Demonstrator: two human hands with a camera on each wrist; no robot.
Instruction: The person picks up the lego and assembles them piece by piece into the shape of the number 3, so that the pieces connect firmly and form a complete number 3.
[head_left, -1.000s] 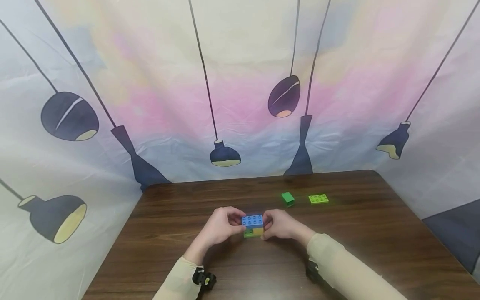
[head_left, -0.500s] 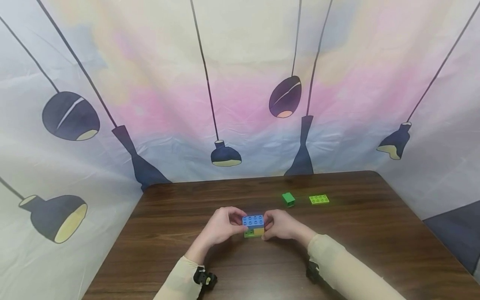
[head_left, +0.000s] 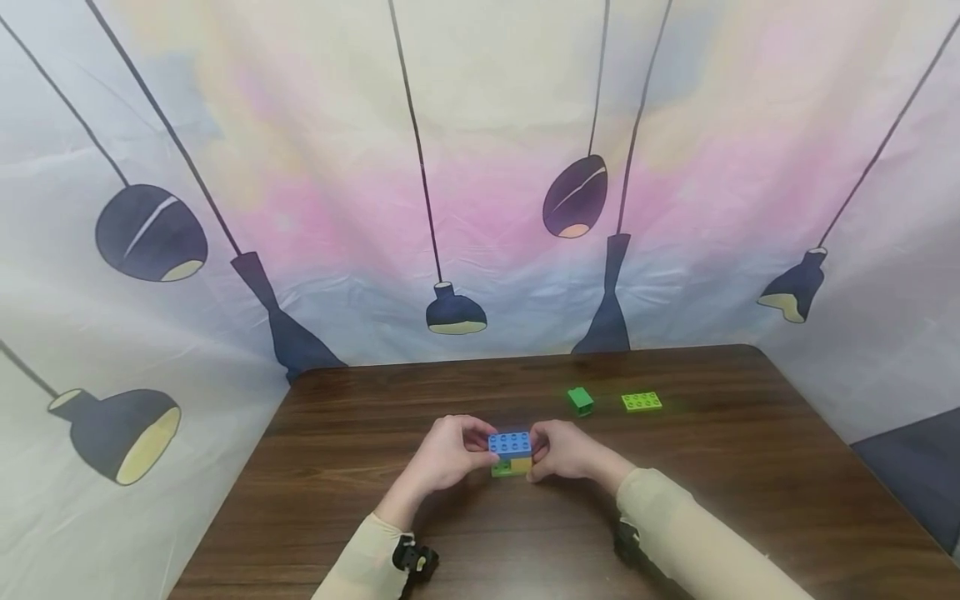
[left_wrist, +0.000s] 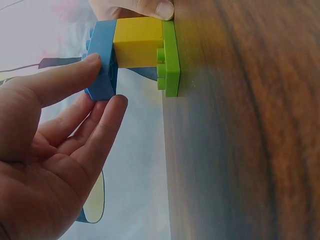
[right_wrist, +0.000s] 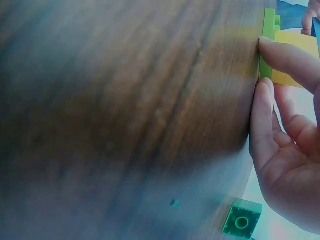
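Note:
A small stack of toy building bricks stands on the table between my hands. On top is a blue brick point(left_wrist: 103, 55) with studs. Beneath it sits a yellow brick point(left_wrist: 137, 42), which rests on one end of a thin lime-green plate point(left_wrist: 172, 65). At the other end, a gap shows between the blue brick and the plate's bare studs. My left hand point(head_left: 447, 452) pinches the blue brick's left end between thumb and fingers. On the opposite side, my right hand point(head_left: 567, 452) pinches the right end of the lime-green plate, low by the tabletop, with its thumb at the near edge.
Behind the stack, a green brick point(head_left: 581, 402) lies on its side, its hollow underside visible in the right wrist view. To its right a second lime-green plate point(head_left: 642, 402) lies studs up. The dark wooden table point(head_left: 360, 396) ends at a printed cloth backdrop point(head_left: 337, 208).
The head view has shifted slightly, so everything sits a little further right in it. Both hands keep their hold on the stack with no visible change.

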